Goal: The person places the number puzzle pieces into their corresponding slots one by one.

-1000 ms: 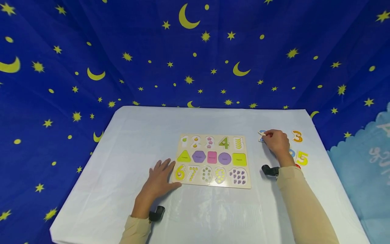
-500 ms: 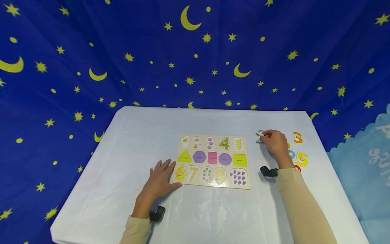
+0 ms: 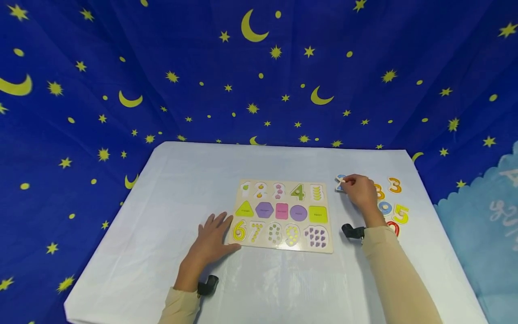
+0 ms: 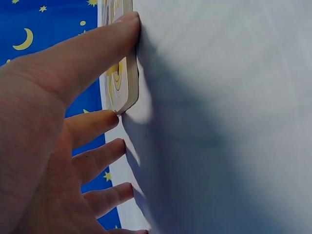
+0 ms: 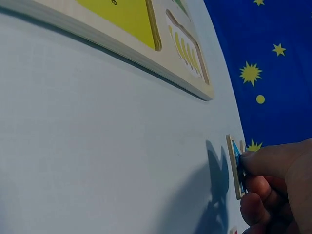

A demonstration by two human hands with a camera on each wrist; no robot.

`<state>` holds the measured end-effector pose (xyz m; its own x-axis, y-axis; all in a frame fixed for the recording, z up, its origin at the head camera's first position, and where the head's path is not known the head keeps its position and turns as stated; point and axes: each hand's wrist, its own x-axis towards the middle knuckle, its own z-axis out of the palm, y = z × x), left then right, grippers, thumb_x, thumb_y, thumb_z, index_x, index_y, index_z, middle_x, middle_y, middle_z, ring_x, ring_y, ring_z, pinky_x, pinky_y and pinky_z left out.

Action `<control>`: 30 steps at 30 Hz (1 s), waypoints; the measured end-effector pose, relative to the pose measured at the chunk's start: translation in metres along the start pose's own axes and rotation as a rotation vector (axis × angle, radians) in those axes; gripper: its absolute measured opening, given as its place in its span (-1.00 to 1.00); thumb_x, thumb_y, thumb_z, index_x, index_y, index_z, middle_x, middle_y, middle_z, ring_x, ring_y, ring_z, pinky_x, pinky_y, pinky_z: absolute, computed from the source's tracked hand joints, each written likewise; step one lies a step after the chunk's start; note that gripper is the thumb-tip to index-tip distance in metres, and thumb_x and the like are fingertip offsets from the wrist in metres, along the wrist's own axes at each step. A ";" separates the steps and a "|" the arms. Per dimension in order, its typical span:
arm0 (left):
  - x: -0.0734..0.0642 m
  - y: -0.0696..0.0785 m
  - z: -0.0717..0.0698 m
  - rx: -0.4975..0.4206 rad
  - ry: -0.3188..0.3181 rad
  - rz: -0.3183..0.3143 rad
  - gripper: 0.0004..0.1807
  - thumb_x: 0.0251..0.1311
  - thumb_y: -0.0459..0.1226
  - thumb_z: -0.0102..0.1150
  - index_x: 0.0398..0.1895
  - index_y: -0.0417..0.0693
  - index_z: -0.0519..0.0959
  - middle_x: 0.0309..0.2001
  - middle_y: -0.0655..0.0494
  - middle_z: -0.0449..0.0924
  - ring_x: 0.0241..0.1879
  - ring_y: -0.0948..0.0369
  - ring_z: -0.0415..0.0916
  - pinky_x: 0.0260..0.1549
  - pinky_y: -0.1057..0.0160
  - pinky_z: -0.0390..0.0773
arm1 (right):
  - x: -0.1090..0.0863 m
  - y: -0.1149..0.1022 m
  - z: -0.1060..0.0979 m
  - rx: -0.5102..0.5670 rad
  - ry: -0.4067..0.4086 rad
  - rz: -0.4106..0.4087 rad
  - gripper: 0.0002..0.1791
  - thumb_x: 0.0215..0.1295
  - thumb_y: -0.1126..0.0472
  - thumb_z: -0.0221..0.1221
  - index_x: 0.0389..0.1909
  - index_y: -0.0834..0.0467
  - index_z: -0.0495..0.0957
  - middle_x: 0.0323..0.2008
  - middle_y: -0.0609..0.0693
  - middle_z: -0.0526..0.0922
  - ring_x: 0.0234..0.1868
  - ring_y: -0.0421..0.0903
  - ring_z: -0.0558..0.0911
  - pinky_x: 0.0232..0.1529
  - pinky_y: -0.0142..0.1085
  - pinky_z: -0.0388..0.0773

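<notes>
A wooden number puzzle board [image 3: 301, 248] lies flat on the white table, with a green 4 [image 3: 298, 192] and a yellow 6 [image 3: 239, 230] seated in it. My left hand [image 3: 210, 240] has its fingers spread at the board's near left corner. In the left wrist view the thumb [image 4: 105, 41] rests on the board's edge and the index fingertip touches its corner. To the right of the board, my right hand [image 3: 363, 192] pinches a blue number 2 piece [image 3: 339, 179], held tilted just above the table. The fingers partly cover it; the right wrist view shows this piece [image 5: 237, 163] nearly edge-on.
Right of my right hand lie loose pieces: an orange 3 [image 3: 394, 185], an orange 8 [image 3: 379, 192], a blue piece [image 3: 385, 207], a yellow 5 [image 3: 401, 214] and a red piece [image 3: 394, 228]. A blue starry cloth [image 3: 283, 67] hangs behind the table.
My right hand has moved a little to the left with the blue number 2, uncovering more of the loose pieces behind it. My left hand has stayed at the board's corner.
</notes>
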<state>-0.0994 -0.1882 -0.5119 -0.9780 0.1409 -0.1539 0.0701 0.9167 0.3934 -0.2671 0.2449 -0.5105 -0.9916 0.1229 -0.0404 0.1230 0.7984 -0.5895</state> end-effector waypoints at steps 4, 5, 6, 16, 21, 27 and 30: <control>-0.001 -0.001 0.001 -0.007 0.007 0.005 -0.01 -0.07 0.14 0.40 0.41 -0.09 0.28 0.42 -0.13 0.15 0.41 -0.24 -0.11 0.18 -0.45 -0.09 | 0.001 0.000 0.003 -0.012 0.017 -0.015 -0.67 0.26 0.11 0.16 -0.08 0.25 0.62 -0.41 0.07 0.55 -0.40 0.02 0.45 -0.42 -0.21 0.29; -0.001 -0.002 0.002 -0.009 0.009 0.005 -0.01 -0.07 0.14 0.40 0.41 -0.09 0.28 0.42 -0.13 0.15 0.41 -0.24 -0.11 0.18 -0.45 -0.08 | 0.001 0.000 0.003 -0.012 0.020 -0.016 -0.67 0.26 0.11 0.16 -0.08 0.25 0.62 -0.41 0.07 0.55 -0.40 0.02 0.45 -0.42 -0.21 0.29; -0.001 -0.002 0.002 -0.008 0.010 0.002 -0.01 -0.07 0.14 0.40 0.41 -0.08 0.28 0.42 -0.13 0.15 0.41 -0.24 -0.11 0.18 -0.44 -0.08 | 0.001 0.000 0.003 -0.012 0.021 -0.015 -0.67 0.26 0.11 0.16 -0.08 0.25 0.62 -0.41 0.07 0.55 -0.40 0.02 0.45 -0.42 -0.21 0.29; -0.004 0.000 0.000 -0.012 0.000 -0.020 -0.02 -0.09 0.12 0.42 0.41 -0.08 0.29 0.42 -0.13 0.15 0.41 -0.24 -0.12 0.19 -0.44 -0.11 | -0.002 -0.002 0.009 -0.005 0.037 -0.016 -0.66 0.24 0.10 0.18 -0.08 0.24 0.63 -0.41 0.06 0.58 -0.41 0.01 0.46 -0.43 -0.21 0.29; -0.006 0.000 0.000 -0.012 0.001 -0.022 -0.02 -0.09 0.12 0.42 0.41 -0.06 0.29 0.42 -0.12 0.14 0.42 -0.22 -0.12 0.20 -0.43 -0.12 | -0.006 -0.002 0.011 0.001 0.059 -0.006 -0.68 0.24 0.10 0.18 -0.10 0.22 0.64 -0.42 0.05 0.58 -0.41 0.00 0.46 -0.43 -0.21 0.29; -0.003 0.001 0.000 -0.014 0.004 -0.030 -0.01 -0.09 0.13 0.43 0.42 -0.04 0.28 0.43 -0.10 0.14 0.42 -0.22 -0.14 0.21 -0.42 -0.13 | -0.005 -0.004 0.009 0.011 0.082 -0.031 -0.68 0.23 0.11 0.18 -0.11 0.23 0.65 -0.43 0.04 0.58 -0.44 -0.01 0.46 -0.44 -0.22 0.30; -0.003 0.001 -0.002 -0.015 0.004 -0.026 -0.01 -0.09 0.13 0.42 0.42 -0.05 0.27 0.43 -0.11 0.14 0.42 -0.22 -0.14 0.20 -0.42 -0.14 | -0.004 -0.007 0.008 0.009 0.101 -0.056 -0.70 0.21 0.12 0.19 -0.14 0.24 0.66 -0.45 0.05 0.58 -0.45 0.00 0.46 -0.44 -0.22 0.30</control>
<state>-0.0971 -0.1880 -0.5095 -0.9803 0.1153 -0.1604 0.0416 0.9142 0.4032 -0.2639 0.2345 -0.5126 -0.9878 0.1371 0.0736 0.0667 0.8004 -0.5957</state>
